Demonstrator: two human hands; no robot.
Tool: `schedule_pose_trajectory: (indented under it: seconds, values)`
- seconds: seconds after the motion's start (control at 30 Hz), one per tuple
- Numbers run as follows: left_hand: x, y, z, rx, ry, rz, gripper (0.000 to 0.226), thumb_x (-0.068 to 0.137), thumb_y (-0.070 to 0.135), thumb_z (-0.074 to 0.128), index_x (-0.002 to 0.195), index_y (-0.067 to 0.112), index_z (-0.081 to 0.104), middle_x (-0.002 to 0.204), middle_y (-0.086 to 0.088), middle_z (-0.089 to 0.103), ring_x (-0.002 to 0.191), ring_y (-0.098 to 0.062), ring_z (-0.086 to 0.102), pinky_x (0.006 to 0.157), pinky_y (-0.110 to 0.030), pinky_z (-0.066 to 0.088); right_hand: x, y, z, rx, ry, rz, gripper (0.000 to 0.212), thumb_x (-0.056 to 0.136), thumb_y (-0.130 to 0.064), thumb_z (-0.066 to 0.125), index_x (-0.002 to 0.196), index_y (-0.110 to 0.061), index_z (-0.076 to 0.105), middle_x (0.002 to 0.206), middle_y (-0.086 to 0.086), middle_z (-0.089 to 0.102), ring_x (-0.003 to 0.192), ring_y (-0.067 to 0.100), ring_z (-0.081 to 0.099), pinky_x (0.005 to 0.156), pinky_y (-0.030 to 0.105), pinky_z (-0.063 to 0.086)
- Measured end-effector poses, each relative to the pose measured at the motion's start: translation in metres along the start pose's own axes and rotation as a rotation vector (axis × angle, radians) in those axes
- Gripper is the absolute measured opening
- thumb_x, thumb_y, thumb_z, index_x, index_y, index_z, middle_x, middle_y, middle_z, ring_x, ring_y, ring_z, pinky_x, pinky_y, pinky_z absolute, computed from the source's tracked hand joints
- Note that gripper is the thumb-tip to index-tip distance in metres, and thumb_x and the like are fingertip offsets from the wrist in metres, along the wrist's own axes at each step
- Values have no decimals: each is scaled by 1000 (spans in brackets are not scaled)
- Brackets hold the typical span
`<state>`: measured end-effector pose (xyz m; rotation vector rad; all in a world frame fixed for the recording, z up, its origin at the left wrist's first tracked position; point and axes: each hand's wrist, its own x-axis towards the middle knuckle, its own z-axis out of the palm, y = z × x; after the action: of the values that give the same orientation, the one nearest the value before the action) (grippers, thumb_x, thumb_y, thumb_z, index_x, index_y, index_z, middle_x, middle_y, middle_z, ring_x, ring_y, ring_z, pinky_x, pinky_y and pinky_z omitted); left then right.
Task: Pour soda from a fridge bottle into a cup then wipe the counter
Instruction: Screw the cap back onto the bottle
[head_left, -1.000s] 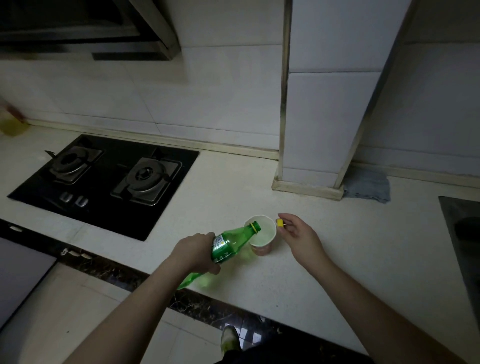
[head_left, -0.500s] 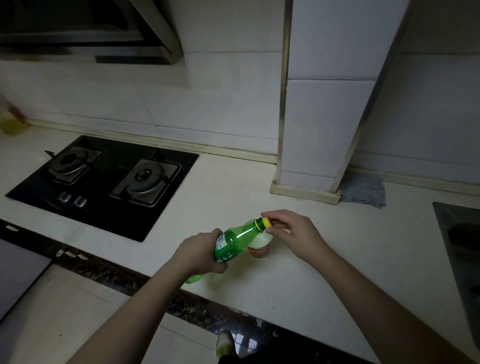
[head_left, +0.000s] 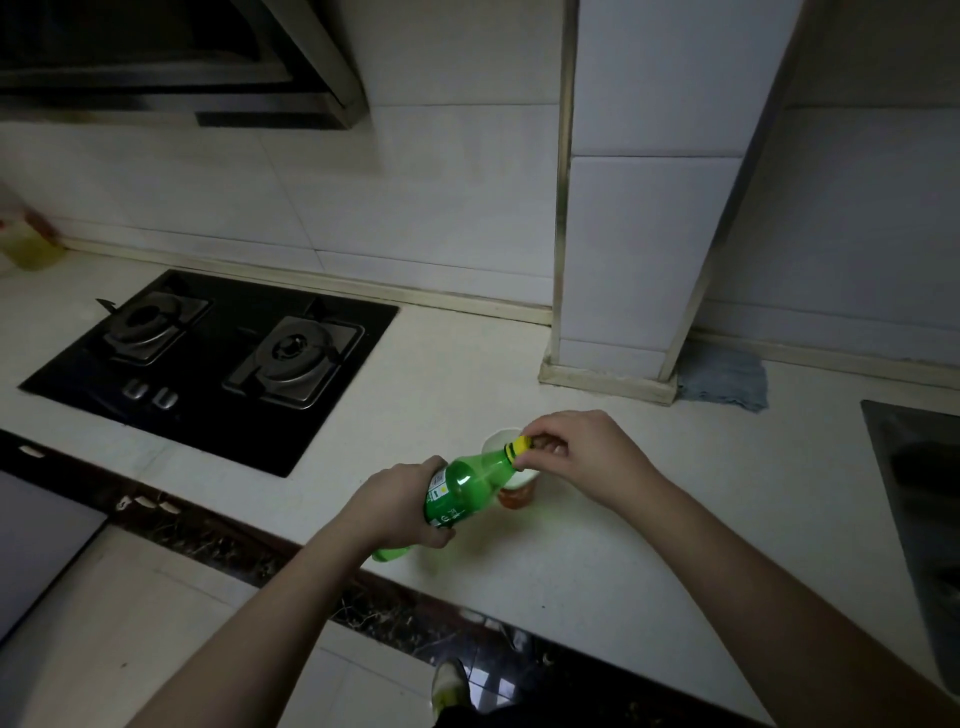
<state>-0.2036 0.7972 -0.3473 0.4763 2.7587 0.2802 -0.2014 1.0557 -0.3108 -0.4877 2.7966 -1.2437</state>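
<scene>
My left hand (head_left: 400, 506) grasps the tilted green bottle (head_left: 457, 491) above the bench (head_left: 597, 571). My right hand (head_left: 582, 457) pinches its yellow cap (head_left: 519, 446), over the cup (head_left: 511, 493).

The left hand (head_left: 402, 506) gripped a tilted green soda bottle (head_left: 457, 491) above the pale counter (head_left: 597, 571). The right hand (head_left: 587, 454) pinched its yellow cap (head_left: 519, 446) over a paper cup (head_left: 511, 486). A grey cloth (head_left: 724, 379) lay beside the tiled pillar (head_left: 644, 234).
</scene>
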Motion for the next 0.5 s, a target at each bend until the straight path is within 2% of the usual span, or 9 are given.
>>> schedule_pose_trajectory:
  seconds: [0.03, 0.1, 0.13, 0.2, 0.27, 0.3, 0.37, 0.43, 0.5]
  values:
    - [-1, 0, 1, -8, 3, 0, 68, 60, 52, 77, 117, 29, 49, 99, 10, 68, 87, -16, 65, 70, -29, 51, 0, -1, 1, -91, 10, 29, 35, 77, -59, 62, 80, -26, 73, 72, -8, 66, 69, 4, 59, 66, 28, 49]
    - [-4, 0, 3, -37, 5, 6, 67, 60, 50, 78, 117, 28, 50, 98, 10, 68, 86, -15, 65, 69, -29, 51, -1, -2, 5, -276, 12, 71, 73, 76, -78, 29, 65, -16, 66, 60, 0, 61, 60, 13, 57, 60, 33, 45]
    - [-5, -1, 3, -54, 7, 10, 66, 61, 50, 78, 116, 27, 50, 96, 10, 67, 84, -15, 64, 68, -29, 50, -3, -2, 6, -303, 20, 92, 84, 76, -80, 16, 63, -13, 65, 59, 3, 62, 59, 16, 57, 61, 35, 47]
    - [-9, -4, 5, -81, 7, 11, 63, 61, 50, 79, 113, 26, 51, 90, 11, 63, 81, -15, 63, 65, -27, 48, -8, 0, 7, -226, 56, 133, 86, 78, -77, 9, 65, -14, 66, 60, 2, 63, 61, 17, 59, 67, 37, 49]
    - [-13, -8, 7, -92, 3, 2, 63, 60, 50, 79, 111, 27, 51, 88, 12, 62, 80, -14, 63, 66, -28, 49, -11, 2, 6, -117, 77, 97, 73, 83, -71, 15, 81, -21, 68, 67, -4, 65, 66, 15, 61, 70, 36, 50]
    - [-15, -11, 7, -94, 3, -4, 63, 60, 51, 78, 112, 27, 51, 90, 12, 63, 80, -13, 63, 67, -28, 50, -11, 2, 6, -77, 53, 57, 65, 85, -69, 20, 95, -26, 67, 77, -5, 68, 72, 13, 62, 72, 36, 51]
    - [-17, -15, 7, -99, 5, -16, 64, 59, 52, 77, 112, 28, 51, 92, 10, 65, 81, -14, 64, 68, -30, 52, -10, 2, 7, -27, -71, -28, 50, 86, -65, 34, 124, -38, 53, 103, -11, 65, 86, 5, 61, 78, 30, 50]
    - [-18, -20, 7, -109, -4, -20, 64, 59, 53, 77, 112, 28, 51, 92, 9, 66, 80, -14, 64, 67, -29, 52, -8, 3, 12, -66, -189, -114, 52, 86, -61, 48, 135, -48, 38, 114, -18, 55, 94, 0, 56, 81, 20, 47]
    - [-19, -24, 7, -119, -10, -15, 63, 59, 53, 77, 111, 29, 50, 92, 9, 66, 80, -14, 63, 66, -28, 50, -3, 0, 20, -89, -203, -185, 48, 89, -45, 57, 135, -45, 42, 114, -17, 54, 97, 0, 54, 83, 17, 44]
